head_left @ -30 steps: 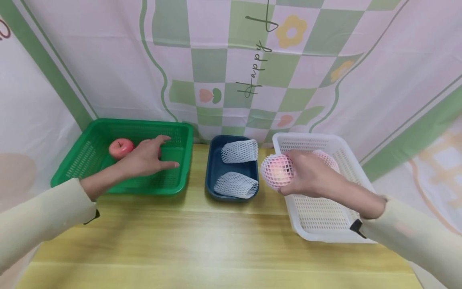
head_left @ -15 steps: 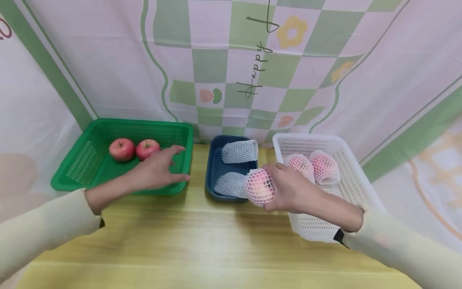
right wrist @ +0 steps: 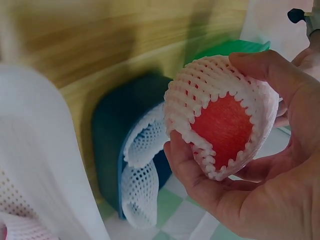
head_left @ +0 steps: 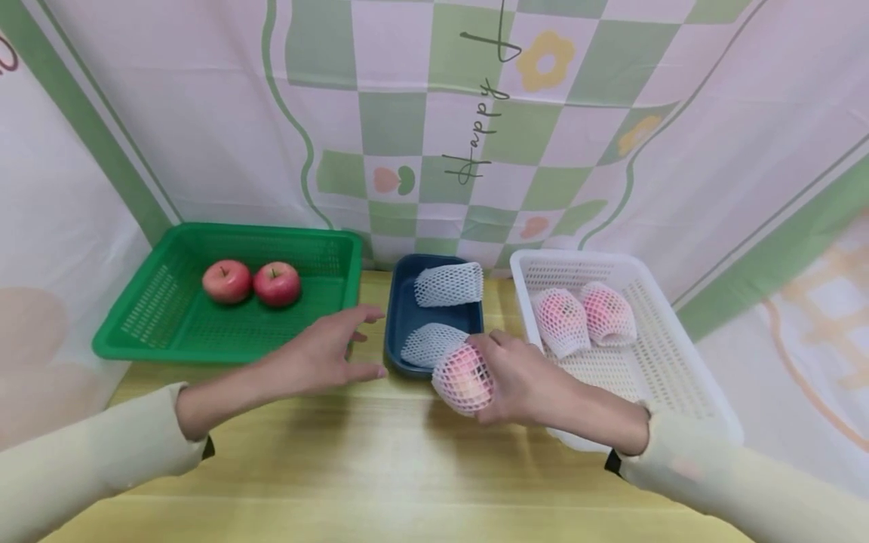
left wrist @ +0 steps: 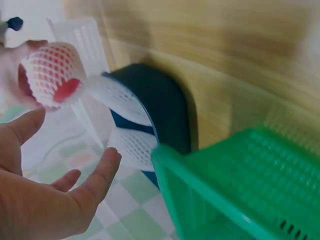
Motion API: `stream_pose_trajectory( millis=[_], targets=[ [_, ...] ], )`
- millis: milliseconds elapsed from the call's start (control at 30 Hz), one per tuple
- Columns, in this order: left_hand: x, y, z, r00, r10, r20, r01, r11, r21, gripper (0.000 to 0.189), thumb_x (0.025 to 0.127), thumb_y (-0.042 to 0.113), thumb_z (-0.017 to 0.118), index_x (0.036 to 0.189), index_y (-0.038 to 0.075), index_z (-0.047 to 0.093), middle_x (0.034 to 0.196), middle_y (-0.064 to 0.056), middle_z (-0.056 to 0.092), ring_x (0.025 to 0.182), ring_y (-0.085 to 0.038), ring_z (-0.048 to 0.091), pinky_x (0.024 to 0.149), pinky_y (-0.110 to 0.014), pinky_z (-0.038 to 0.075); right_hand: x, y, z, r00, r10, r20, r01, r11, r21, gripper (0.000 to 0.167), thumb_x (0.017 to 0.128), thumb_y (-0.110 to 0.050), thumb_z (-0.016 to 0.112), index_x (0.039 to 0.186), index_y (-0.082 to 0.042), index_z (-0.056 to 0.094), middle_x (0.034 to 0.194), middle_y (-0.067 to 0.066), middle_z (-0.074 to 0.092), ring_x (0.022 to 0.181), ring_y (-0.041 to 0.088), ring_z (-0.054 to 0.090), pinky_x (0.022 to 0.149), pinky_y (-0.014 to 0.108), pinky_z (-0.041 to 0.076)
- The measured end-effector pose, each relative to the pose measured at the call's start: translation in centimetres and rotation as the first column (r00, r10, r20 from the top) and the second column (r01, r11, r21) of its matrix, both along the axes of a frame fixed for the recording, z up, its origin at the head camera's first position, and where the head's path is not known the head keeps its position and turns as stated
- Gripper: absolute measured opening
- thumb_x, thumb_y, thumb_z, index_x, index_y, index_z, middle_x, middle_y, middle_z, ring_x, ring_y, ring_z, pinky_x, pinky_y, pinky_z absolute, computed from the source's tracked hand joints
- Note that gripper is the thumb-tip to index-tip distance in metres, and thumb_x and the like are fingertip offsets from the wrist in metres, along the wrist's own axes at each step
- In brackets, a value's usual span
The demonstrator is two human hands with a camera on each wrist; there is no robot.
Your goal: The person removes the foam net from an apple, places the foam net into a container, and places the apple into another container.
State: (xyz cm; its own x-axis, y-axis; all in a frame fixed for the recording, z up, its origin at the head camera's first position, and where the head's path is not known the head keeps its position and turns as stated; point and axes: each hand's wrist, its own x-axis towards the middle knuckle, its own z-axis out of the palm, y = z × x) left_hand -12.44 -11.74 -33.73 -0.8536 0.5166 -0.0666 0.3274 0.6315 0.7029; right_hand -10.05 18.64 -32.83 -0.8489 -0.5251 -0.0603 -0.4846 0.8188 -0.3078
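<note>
My right hand [head_left: 523, 381] grips an apple in a white foam net [head_left: 465, 379], held over the front edge of the dark blue tray. In the right wrist view the net [right wrist: 187, 95] leaves a round patch of bare red apple [right wrist: 223, 127] showing, with thumb and fingers on either side. My left hand [head_left: 326, 351] holds nothing; its fingers are spread, thumb apart, in front of the green basket's right corner and left of the netted apple. Two loose foam nets, a back one [head_left: 449, 285] and a front one [head_left: 431, 345], lie in the blue tray [head_left: 391, 332].
At the left, the green basket [head_left: 326, 302] contains two bare apples [head_left: 227, 281]. A white basket [head_left: 679, 332] on the right holds two netted apples [head_left: 562, 320]. All stand on a wooden table [head_left: 380, 467] before a checked curtain [head_left: 394, 124].
My right hand has carried the netted apple leftward and nearer from the white basket to the blue tray's front. The left hand has come out of the green basket, moving right and nearer.
</note>
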Motion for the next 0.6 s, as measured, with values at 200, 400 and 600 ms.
stream_pose_trajectory(
  millis=[200, 400, 600],
  targets=[
    [1.0, 0.7, -0.7, 0.997, -0.026, 0.074, 0.022, 0.999, 0.050, 0.075, 0.092, 0.024, 0.085, 0.153, -0.001, 0.048, 0.153, -0.022, 0.055, 0.125, -0.037, 0.066, 0.101, -0.047, 0.059, 0.7, -0.3, -0.8, 1.000, 0.020, 0.021, -0.019, 0.999, -0.032, 0.092, 0.054, -0.019, 0.100, 0.134, 0.003, 0.060, 0.111, 0.014, 0.066, 0.094, 0.026, 0.067, 0.082, 0.043, 0.062],
    [1.7, 1.2, -1.7, 0.993, -0.032, 0.110, 0.025, 0.998, 0.061, 0.075, 0.092, 0.025, 0.085, 0.152, -0.001, 0.049, 0.153, -0.023, 0.054, 0.124, -0.037, 0.067, 0.099, -0.045, 0.060, 1.4, -0.8, -1.8, 0.998, 0.028, 0.050, -0.026, 0.999, -0.033, 0.093, 0.052, -0.018, 0.101, 0.133, 0.002, 0.060, 0.118, 0.015, 0.066, 0.099, 0.030, 0.068, 0.084, 0.046, 0.063],
    [2.3, 1.6, -3.4, 0.988, -0.057, 0.142, 0.038, 0.991, 0.132, 0.072, 0.092, 0.021, 0.084, 0.149, -0.004, 0.050, 0.150, -0.028, 0.054, 0.123, -0.041, 0.067, 0.097, -0.045, 0.061, 1.9, -1.2, -2.8, 0.998, 0.019, 0.063, -0.019, 1.000, -0.002, 0.097, 0.051, -0.020, 0.102, 0.135, 0.004, 0.060, 0.119, 0.020, 0.066, 0.095, 0.034, 0.069, 0.083, 0.051, 0.063]
  ],
)
